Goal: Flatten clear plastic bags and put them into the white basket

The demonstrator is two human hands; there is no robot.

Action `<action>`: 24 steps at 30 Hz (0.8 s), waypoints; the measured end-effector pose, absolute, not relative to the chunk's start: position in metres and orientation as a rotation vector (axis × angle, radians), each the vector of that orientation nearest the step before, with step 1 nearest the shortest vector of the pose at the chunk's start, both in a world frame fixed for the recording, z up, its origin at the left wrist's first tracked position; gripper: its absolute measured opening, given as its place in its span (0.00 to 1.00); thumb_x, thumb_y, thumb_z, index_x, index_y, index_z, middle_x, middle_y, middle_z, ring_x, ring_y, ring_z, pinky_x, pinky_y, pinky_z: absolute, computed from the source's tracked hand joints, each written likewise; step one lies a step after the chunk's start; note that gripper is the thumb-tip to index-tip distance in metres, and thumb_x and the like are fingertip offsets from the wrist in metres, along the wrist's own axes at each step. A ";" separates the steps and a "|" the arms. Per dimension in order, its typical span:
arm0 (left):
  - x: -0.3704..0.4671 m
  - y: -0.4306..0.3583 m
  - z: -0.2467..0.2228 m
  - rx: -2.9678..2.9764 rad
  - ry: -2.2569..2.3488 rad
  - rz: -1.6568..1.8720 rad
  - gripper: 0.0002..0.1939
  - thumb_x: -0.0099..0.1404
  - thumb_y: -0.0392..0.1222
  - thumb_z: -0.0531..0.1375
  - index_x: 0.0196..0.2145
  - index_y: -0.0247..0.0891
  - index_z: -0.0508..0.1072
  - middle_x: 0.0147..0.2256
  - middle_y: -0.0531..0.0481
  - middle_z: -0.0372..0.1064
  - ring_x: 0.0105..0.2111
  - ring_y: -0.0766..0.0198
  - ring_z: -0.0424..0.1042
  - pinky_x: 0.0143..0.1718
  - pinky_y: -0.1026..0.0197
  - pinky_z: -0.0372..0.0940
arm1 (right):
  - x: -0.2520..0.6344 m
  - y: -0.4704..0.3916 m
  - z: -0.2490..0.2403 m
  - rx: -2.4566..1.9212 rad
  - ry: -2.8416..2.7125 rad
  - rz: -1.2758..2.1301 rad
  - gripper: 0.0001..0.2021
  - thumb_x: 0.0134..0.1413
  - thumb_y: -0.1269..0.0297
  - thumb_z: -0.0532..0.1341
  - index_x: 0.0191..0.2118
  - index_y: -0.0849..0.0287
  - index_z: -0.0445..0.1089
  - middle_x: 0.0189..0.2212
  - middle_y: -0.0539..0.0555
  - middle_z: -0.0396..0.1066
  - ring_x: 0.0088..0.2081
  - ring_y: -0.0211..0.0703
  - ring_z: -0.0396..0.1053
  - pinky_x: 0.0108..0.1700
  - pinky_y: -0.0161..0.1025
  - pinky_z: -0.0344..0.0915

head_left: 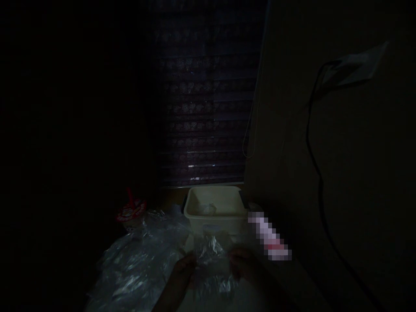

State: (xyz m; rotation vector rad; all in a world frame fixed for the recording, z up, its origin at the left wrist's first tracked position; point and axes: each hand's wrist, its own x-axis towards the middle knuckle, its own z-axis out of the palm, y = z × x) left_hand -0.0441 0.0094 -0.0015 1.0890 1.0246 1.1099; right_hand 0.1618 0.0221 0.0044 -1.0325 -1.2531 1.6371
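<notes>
In dim light, my left hand (184, 271) pinches the left side of a clear plastic bag (212, 255). My right hand (242, 263) grips the same bag at its right side, so it hangs between the two hands. Just beyond them stands a cream plastic bin (216, 223) with dark handles, and a small piece of clear plastic (208, 209) lies inside it. A large heap of clear plastic bags (139, 260) spreads to the left of my left hand.
A cup with a red lid and straw (131, 211) stands behind the heap. To the right is a pixelated pink and white object (269, 238). A black cable (320, 186) hangs from a wall socket (357, 67). Window blinds (201, 108) are behind the bin.
</notes>
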 end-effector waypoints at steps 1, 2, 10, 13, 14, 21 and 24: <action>-0.044 0.010 -0.002 1.086 1.037 1.113 0.20 0.44 0.54 0.59 0.28 0.35 0.73 0.23 0.49 0.68 0.26 0.61 0.65 0.30 0.62 0.58 | 0.162 0.023 0.003 -1.022 -1.227 1.643 0.18 0.30 0.49 0.59 0.18 0.63 0.62 0.09 0.46 0.56 0.13 0.31 0.53 0.17 0.32 0.47; -0.043 0.010 -0.003 1.082 1.049 1.115 0.20 0.44 0.55 0.59 0.28 0.35 0.73 0.22 0.50 0.67 0.23 0.62 0.64 0.28 0.62 0.58 | 0.163 0.023 0.001 -1.013 -1.203 1.650 0.18 0.29 0.50 0.59 0.19 0.62 0.62 0.09 0.46 0.56 0.13 0.31 0.53 0.17 0.32 0.47; -0.045 0.006 -0.007 1.109 1.136 1.117 0.13 0.44 0.49 0.59 0.18 0.35 0.69 0.13 0.55 0.57 0.14 0.71 0.54 0.17 0.68 0.48 | 0.168 0.027 -0.014 -1.090 -1.114 1.669 0.11 0.27 0.58 0.59 0.17 0.61 0.62 0.12 0.48 0.59 0.16 0.32 0.57 0.20 0.33 0.52; -0.044 0.007 -0.006 1.170 1.166 1.142 0.11 0.45 0.46 0.57 0.17 0.35 0.68 0.14 0.54 0.58 0.15 0.71 0.54 0.18 0.67 0.48 | 0.168 0.030 -0.017 -1.127 -1.114 1.661 0.10 0.29 0.59 0.58 0.16 0.62 0.62 0.11 0.48 0.59 0.15 0.32 0.57 0.19 0.33 0.52; -0.044 0.007 -0.006 1.200 1.181 1.148 0.10 0.45 0.45 0.57 0.16 0.35 0.68 0.14 0.54 0.59 0.15 0.70 0.55 0.18 0.67 0.49 | 0.168 0.032 -0.018 -1.139 -1.120 1.657 0.11 0.30 0.58 0.57 0.16 0.62 0.62 0.11 0.48 0.59 0.15 0.32 0.57 0.18 0.33 0.52; -0.046 0.004 -0.002 1.489 1.348 1.178 0.08 0.47 0.41 0.55 0.17 0.37 0.69 0.20 0.50 0.65 0.23 0.62 0.63 0.26 0.63 0.56 | 0.176 0.036 -0.020 -1.236 -1.210 1.482 0.10 0.30 0.59 0.59 0.22 0.62 0.67 0.17 0.50 0.64 0.18 0.34 0.59 0.20 0.33 0.54; -0.043 0.001 0.000 1.600 1.400 1.186 0.10 0.50 0.43 0.55 0.29 0.39 0.72 0.30 0.47 0.68 0.32 0.58 0.66 0.35 0.60 0.58 | 0.175 0.032 -0.023 -1.259 -1.229 1.360 0.15 0.28 0.63 0.61 0.31 0.59 0.68 0.29 0.52 0.67 0.22 0.35 0.61 0.21 0.34 0.56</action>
